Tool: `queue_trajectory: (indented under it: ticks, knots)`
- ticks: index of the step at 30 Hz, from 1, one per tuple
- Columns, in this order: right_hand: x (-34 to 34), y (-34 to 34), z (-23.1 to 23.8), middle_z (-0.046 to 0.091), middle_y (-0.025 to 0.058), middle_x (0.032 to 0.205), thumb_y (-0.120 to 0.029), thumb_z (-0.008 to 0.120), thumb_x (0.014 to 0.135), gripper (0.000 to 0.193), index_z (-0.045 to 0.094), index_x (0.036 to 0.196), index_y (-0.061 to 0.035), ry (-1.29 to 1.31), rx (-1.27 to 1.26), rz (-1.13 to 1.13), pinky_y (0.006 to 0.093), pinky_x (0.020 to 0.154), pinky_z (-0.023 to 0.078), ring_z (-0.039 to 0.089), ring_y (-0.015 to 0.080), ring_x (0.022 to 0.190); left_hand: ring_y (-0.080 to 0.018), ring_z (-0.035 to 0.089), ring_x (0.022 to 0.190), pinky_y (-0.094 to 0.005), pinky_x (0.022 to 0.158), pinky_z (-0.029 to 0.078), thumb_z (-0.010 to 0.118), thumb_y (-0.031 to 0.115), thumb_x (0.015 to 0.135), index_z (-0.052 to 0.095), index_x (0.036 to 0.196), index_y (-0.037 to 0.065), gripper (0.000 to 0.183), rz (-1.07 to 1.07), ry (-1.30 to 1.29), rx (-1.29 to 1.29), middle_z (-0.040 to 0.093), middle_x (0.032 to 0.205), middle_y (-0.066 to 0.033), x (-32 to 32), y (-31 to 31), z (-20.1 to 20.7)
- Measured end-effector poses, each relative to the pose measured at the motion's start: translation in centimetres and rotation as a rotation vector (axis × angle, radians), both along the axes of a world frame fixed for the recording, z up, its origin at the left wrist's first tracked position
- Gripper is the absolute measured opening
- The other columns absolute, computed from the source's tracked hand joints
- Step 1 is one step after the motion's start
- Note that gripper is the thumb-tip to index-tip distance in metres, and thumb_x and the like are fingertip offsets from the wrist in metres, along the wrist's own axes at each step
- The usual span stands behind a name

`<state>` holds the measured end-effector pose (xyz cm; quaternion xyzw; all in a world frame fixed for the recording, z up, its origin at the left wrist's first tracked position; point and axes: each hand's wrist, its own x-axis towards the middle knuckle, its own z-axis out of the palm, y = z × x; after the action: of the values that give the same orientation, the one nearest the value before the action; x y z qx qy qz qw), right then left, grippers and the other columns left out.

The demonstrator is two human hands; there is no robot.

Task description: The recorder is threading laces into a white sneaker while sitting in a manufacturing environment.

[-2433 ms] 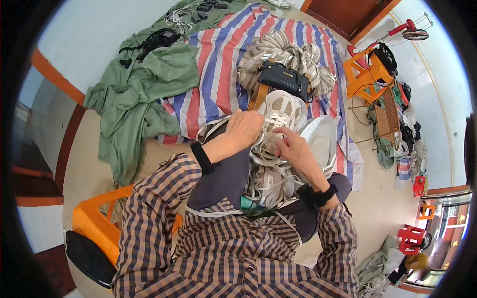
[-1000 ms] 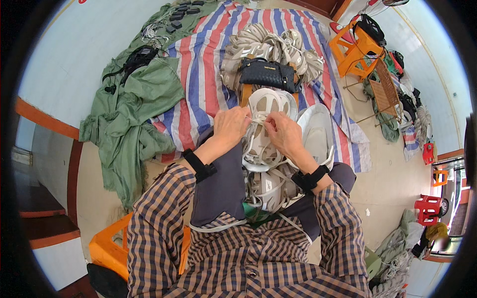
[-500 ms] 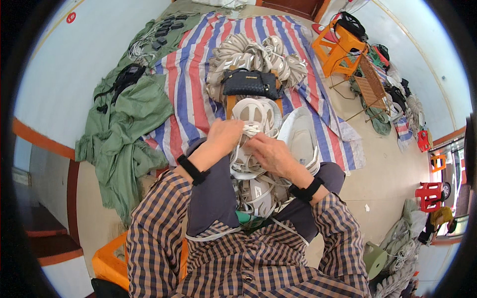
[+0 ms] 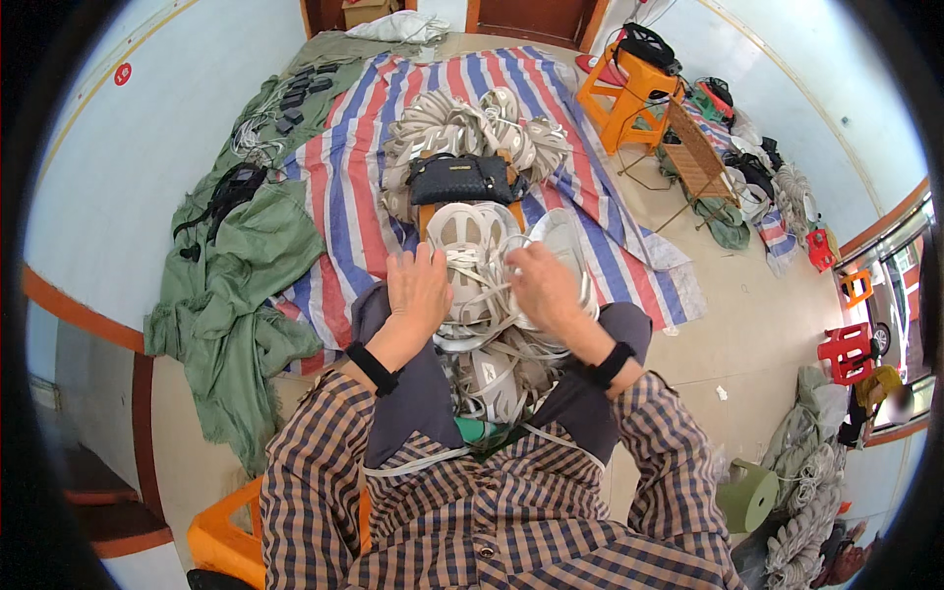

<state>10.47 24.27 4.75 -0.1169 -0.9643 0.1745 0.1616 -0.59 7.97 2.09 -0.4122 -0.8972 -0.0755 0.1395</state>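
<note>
Before me, between my knees, lies a beige-and-white sneaker (image 4: 460, 236) with pale laces (image 4: 468, 262) crossing its front. My left hand (image 4: 420, 287) is at its left side, fingers stretched upward and slightly apart, with nothing visible in them. On the other side, my right hand (image 4: 544, 288) has its fingers bent inward and pinched by a shoelace; the fingertips are partly hidden. A second pale shoe (image 4: 562, 234) stands just beyond the right hand. More beige shoes (image 4: 492, 379) with loose laces lie closer to my lap.
Behind the sneaker, a black woven bag (image 4: 462, 182) rests on an orange support. A pile of beige shoes (image 4: 433, 123) lies on a striped sheet (image 4: 339, 187). Green cloth (image 4: 251, 256) spreads at left. An orange stool (image 4: 634, 93) and brown rack (image 4: 700, 157) stand at far right.
My hands have moved apart from the middle of the laces, the left one to the left and the right one to the right. The whole view has shifted slightly.
</note>
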Motion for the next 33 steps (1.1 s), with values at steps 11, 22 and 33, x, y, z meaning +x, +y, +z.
queue_trajectory:
  ticks: [11, 22, 33]
  knots:
    - [-3.3, -4.3, -6.1, 0.057, 0.0155, 0.093, -0.010, 0.067, 0.066, 0.030, 0.057, 0.092, -0.0009, -0.046, 0.070, -0.114, 0.0374, 0.071, 0.052, 0.058, 0.0297, 0.091, -0.0285, 0.058, 0.091, -0.0403, 0.077, 0.047, 0.069, 0.021, 0.070, 0.057, 0.090, 0.007, 0.027, 0.037, -0.012, -0.122, 0.057, 0.093, -0.0108, -1.0, -0.4, -1.3]
    - [-1.6, -2.3, -6.8, 0.056, 0.0159, 0.101, -0.004, 0.054, 0.073, 0.030, 0.060, 0.103, -0.0053, 0.041, -0.213, -0.104, 0.0443, 0.084, 0.046, 0.054, 0.0337, 0.100, -0.0337, 0.065, 0.071, -0.0439, 0.061, 0.051, 0.055, 0.012, 0.078, 0.062, 0.079, 0.004, 0.011, -0.061, -0.100, -0.038, 0.065, 0.081, -0.0160, -0.7, 0.0, -0.5]
    - [-0.6, -2.6, -6.7, 0.060, 0.0161, 0.099, 0.003, 0.054, 0.071, 0.048, 0.054, 0.119, -0.0050, 0.245, -0.247, 0.113, 0.0428, 0.081, 0.045, 0.054, 0.0344, 0.095, -0.0305, 0.063, 0.069, -0.0407, 0.057, 0.048, 0.061, 0.005, 0.073, 0.048, 0.098, 0.009, 0.029, -0.168, -0.017, -0.115, 0.059, 0.077, -0.0116, 0.2, -1.0, -0.8]
